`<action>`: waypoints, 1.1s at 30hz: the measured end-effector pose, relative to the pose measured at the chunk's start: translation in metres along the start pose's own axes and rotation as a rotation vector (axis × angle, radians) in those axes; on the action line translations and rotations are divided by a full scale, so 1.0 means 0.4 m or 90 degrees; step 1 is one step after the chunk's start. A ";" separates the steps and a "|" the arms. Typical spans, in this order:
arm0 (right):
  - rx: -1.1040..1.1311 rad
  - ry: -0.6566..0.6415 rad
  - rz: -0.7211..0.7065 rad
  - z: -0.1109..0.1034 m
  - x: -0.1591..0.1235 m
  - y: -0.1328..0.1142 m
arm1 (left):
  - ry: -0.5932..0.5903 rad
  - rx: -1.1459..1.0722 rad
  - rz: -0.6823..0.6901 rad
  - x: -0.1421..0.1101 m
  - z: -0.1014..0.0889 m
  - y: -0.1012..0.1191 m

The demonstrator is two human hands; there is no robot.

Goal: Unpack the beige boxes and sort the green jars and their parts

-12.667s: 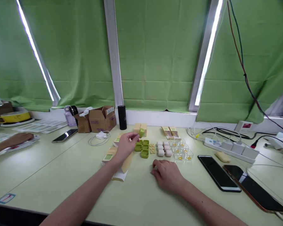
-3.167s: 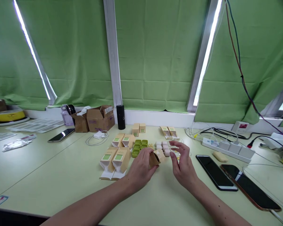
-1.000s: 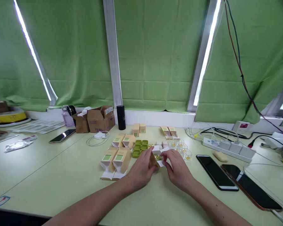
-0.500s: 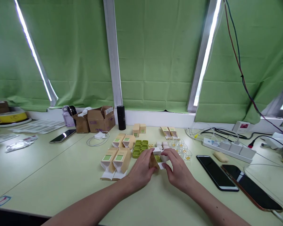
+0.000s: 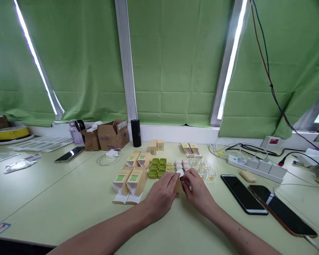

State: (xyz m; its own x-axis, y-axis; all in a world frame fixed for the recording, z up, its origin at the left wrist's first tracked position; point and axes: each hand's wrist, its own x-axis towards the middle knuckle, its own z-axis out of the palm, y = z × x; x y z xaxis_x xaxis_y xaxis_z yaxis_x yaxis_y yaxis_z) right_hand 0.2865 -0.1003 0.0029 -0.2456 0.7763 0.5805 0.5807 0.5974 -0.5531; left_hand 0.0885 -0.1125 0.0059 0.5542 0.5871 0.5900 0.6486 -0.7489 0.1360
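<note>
A small kraft cardboard box (image 5: 178, 186) is held between my two hands over the table, its white flap standing up at the top. My left hand (image 5: 163, 193) is closed along its left side. Bent fingers of my right hand (image 5: 195, 187) pinch the box at its right edge and flap. The box's inside is hidden. Just beyond lie green square containers (image 5: 157, 168), small yellowish pieces (image 5: 169, 167), pale pink and white pieces (image 5: 182, 165) and clear cups (image 5: 208, 173). Kraft boxes with green labels (image 5: 133, 177) stand to the left, the front ones with open flaps.
More small kraft boxes (image 5: 156, 146) and flattened cartons (image 5: 190, 149) are at the back. Two phones (image 5: 244, 194) and a power strip (image 5: 257, 166) with cables lie on the right. A brown carton (image 5: 113, 136), a black cylinder (image 5: 136, 132) and another phone (image 5: 70, 154) are at left.
The box has turned, so its open side with the green inside no longer shows. My right fingers have moved closer in, against its edge and flap.
</note>
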 end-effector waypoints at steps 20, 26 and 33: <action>0.348 0.083 0.189 -0.020 0.027 0.027 | 0.046 0.088 -0.017 0.017 -0.025 -0.016; 0.393 0.157 0.222 -0.057 0.049 0.028 | 0.110 0.027 -0.094 0.028 -0.043 -0.043; 0.377 0.116 0.218 -0.059 0.049 0.042 | 0.193 -0.232 -0.242 0.044 -0.043 -0.074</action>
State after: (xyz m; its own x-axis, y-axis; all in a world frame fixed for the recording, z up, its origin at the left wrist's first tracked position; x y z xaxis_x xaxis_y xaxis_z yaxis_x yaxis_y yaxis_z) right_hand 0.3098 -0.0797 0.0190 0.0386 0.9250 0.3779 0.0702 0.3747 -0.9245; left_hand 0.0701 -0.0853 0.0258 0.1100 0.7607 0.6398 0.5218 -0.5920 0.6142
